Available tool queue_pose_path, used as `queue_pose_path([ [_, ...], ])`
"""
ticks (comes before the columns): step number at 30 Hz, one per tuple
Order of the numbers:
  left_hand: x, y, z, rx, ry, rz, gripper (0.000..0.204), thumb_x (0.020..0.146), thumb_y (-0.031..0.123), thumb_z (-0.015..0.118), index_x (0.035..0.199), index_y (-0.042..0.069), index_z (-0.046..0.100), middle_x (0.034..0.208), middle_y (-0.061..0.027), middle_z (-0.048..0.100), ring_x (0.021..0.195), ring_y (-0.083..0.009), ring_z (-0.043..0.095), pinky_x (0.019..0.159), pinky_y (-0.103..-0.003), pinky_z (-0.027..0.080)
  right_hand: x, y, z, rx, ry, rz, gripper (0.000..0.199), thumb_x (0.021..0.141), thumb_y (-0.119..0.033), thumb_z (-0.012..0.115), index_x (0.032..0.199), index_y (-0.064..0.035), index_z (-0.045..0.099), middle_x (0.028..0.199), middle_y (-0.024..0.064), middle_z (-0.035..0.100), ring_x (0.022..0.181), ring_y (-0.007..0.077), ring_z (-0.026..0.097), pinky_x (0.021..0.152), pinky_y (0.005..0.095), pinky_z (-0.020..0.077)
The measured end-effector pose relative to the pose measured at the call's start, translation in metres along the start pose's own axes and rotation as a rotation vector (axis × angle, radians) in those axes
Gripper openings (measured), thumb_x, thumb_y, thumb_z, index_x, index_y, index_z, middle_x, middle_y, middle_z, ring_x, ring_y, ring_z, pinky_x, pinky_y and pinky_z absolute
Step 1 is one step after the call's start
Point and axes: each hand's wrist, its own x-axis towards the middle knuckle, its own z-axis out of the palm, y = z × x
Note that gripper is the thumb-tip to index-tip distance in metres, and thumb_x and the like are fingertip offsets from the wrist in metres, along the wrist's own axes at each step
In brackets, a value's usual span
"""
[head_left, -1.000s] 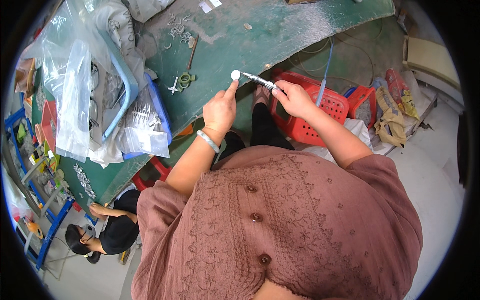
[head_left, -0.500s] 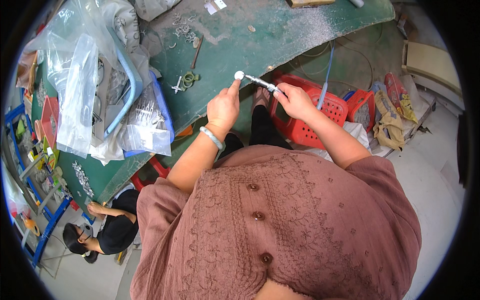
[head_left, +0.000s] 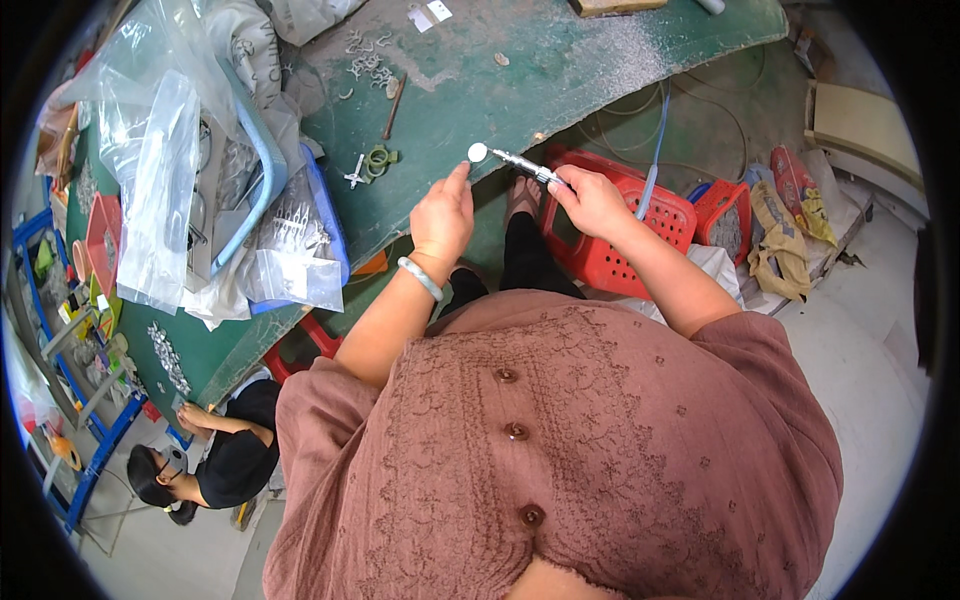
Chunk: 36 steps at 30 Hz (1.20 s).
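Note:
In my right hand (head_left: 592,205) is a slim metal pen-shaped grinder (head_left: 526,164), gripped with the fingers wrapped round its dark rear end. The tool's narrow tip points left, beside a small round white disc (head_left: 478,152). My left hand (head_left: 442,218), with a pale bangle on the wrist, has its fingertips at the near-left rim of that disc and appears to pinch it. The thumb of this hand is hidden. Both hands are over the near edge of the green worktable (head_left: 440,120).
Green rings (head_left: 378,160), a silver cross-shaped piece (head_left: 356,170) and a brown rod (head_left: 395,108) lie on the table. Blue trays (head_left: 335,225) with plastic bags stand left. A red crate (head_left: 672,212) and blue hose (head_left: 655,150) are right. A person (head_left: 240,440) sits lower left.
My left hand has shifted slightly left, and the disc has moved a little left of the grinder's tip. My right hand and the grinder have hardly moved.

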Motion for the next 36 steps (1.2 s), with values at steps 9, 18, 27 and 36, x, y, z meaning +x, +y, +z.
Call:
queue_pose_path([
  [9, 0.029, 0.007, -0.001, -0.056, 0.071, -0.106, 0.018, 0.075, 0.021, 0.067, 0.091, 0.012, 0.067, 0.068, -0.0063, 0.055, 0.063, -0.0246, 0.056, 0.060, -0.035, 0.046, -0.002, -0.007, -0.007, 0.154, -0.029, 0.130, 0.022, 0.086, -0.027, 0.053, 0.088, -0.0056, 0.059, 0.074, 0.0167, 0.060, 0.074, 0.0358, 0.059, 0.064, 0.0448, 0.0445],
  [18, 0.028, 0.011, 0.008, -0.119, 0.094, -0.233, 0.020, 0.074, 0.024, 0.067, 0.092, 0.017, 0.067, 0.075, -0.0041, 0.055, 0.066, -0.0246, 0.057, 0.061, -0.037, 0.047, -0.002, -0.003, 0.000, 0.096, -0.044, 0.101, 0.022, 0.086, -0.027, 0.052, 0.090, -0.0062, 0.059, 0.077, 0.0169, 0.061, 0.077, 0.0364, 0.059, 0.068, 0.0460, 0.0446],
  [27, 0.027, 0.011, 0.012, -0.116, 0.122, -0.224, 0.020, 0.073, 0.023, 0.069, 0.091, 0.017, 0.069, 0.065, -0.0024, 0.050, 0.061, -0.0188, 0.053, 0.058, -0.032, 0.045, -0.002, -0.005, -0.001, 0.038, -0.069, 0.095, 0.023, 0.086, -0.028, 0.051, 0.089, -0.0067, 0.058, 0.079, 0.0170, 0.062, 0.080, 0.0372, 0.059, 0.070, 0.0472, 0.0450],
  [36, 0.028, 0.009, 0.012, -0.103, 0.065, -0.223, 0.020, 0.074, 0.026, 0.065, 0.093, 0.019, 0.068, 0.079, -0.0054, 0.057, 0.072, -0.0276, 0.059, 0.064, -0.039, 0.048, -0.002, -0.008, -0.001, -0.032, -0.055, 0.095, 0.023, 0.086, -0.029, 0.051, 0.088, -0.0072, 0.058, 0.080, 0.0169, 0.062, 0.080, 0.0377, 0.059, 0.070, 0.0479, 0.0452],
])
